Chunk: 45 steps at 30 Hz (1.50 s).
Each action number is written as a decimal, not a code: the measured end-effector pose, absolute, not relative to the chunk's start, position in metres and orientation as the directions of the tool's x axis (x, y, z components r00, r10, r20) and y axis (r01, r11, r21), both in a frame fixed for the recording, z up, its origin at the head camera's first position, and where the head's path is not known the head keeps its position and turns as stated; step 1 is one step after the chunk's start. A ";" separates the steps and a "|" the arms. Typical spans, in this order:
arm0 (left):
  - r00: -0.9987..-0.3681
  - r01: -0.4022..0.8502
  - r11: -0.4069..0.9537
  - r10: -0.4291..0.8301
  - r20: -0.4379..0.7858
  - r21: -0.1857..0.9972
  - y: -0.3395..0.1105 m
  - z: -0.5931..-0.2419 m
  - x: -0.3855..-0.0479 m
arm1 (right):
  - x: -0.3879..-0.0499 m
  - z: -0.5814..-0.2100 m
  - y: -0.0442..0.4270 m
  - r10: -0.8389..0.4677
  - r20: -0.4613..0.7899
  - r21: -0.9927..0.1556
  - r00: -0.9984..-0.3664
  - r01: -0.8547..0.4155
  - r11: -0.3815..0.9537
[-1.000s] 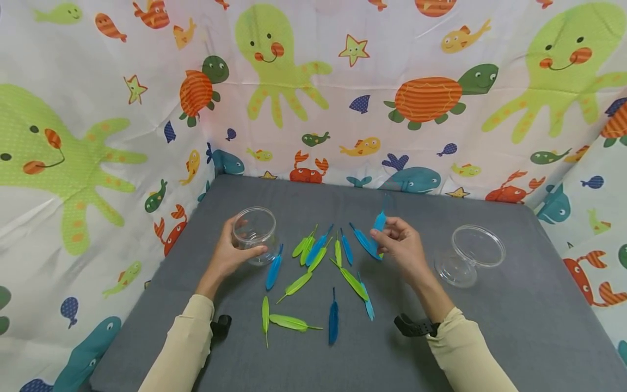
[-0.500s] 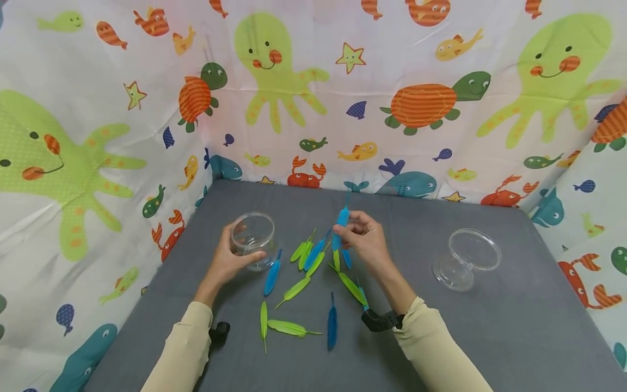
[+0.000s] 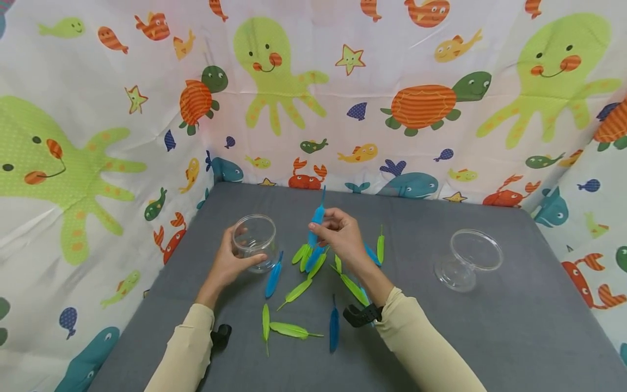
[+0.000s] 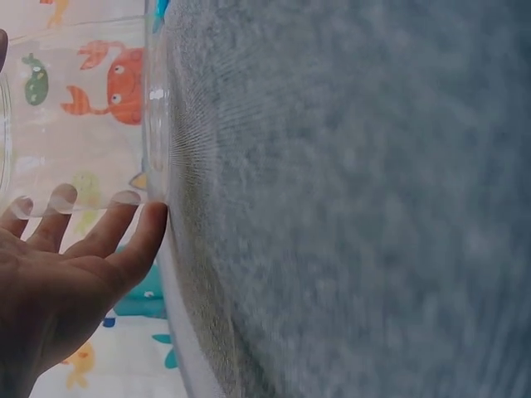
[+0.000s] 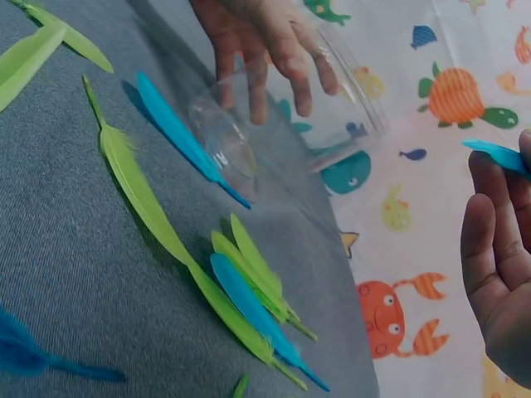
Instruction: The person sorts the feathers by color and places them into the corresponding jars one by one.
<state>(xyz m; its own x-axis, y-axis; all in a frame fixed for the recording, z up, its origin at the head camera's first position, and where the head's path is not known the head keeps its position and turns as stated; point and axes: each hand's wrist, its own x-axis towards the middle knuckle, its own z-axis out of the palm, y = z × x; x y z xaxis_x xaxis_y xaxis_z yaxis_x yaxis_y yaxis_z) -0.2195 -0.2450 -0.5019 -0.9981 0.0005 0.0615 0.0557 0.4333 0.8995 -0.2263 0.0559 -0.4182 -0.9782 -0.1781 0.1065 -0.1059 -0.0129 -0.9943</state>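
My left hand [image 3: 229, 264] grips a clear jar [image 3: 256, 237], thumb in front and the other fingers behind; in the left wrist view its fingertips touch the clear wall. Between thumb and fingers my right hand [image 3: 343, 235] pinches a light blue feather [image 3: 317, 218], quill upward, above the table to the right of the jar. Below it lies a cluster of green feathers with a blue feather [image 5: 249, 303] among them. Another blue feather [image 3: 274, 280] lies beside the jar's base. My right hand and wrist partly hide some feathers behind them.
Several green and blue feathers lie scattered nearer me, including a green feather [image 3: 294, 330] and a dark blue feather [image 3: 334, 329]. Clear round-rimmed containerware [image 3: 455, 274] stands on the right of the grey table [image 3: 519, 326]. A sea-animal-patterned curtain [image 3: 303, 109] closes off the back and sides.
My right hand has carried the blue feather leftward from the right of the feathers, toward the jar. A green feather at right is uncovered now. The left hand keeps its grip on the jar.
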 end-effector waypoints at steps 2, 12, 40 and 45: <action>-0.998 0.061 0.434 0.005 0.065 0.899 -0.245 -0.503 -0.220 | -0.228 -0.417 0.052 -0.190 0.112 -0.994 -0.975 -0.110 -0.020; -0.997 0.067 0.430 0.006 0.072 0.900 -0.246 -0.503 -0.220 | -0.238 -0.414 0.019 -0.194 0.118 -0.993 -0.974 -0.120 -0.002; -0.997 0.072 0.389 0.028 0.066 0.919 -0.247 -0.507 -0.220 | -0.249 -0.420 -0.048 -0.254 0.168 -0.966 -0.952 -0.211 0.152; -0.998 0.069 0.392 0.026 0.064 0.917 -0.248 -0.506 -0.220 | -0.250 -0.421 -0.051 -0.266 0.183 -0.960 -0.947 -0.230 0.158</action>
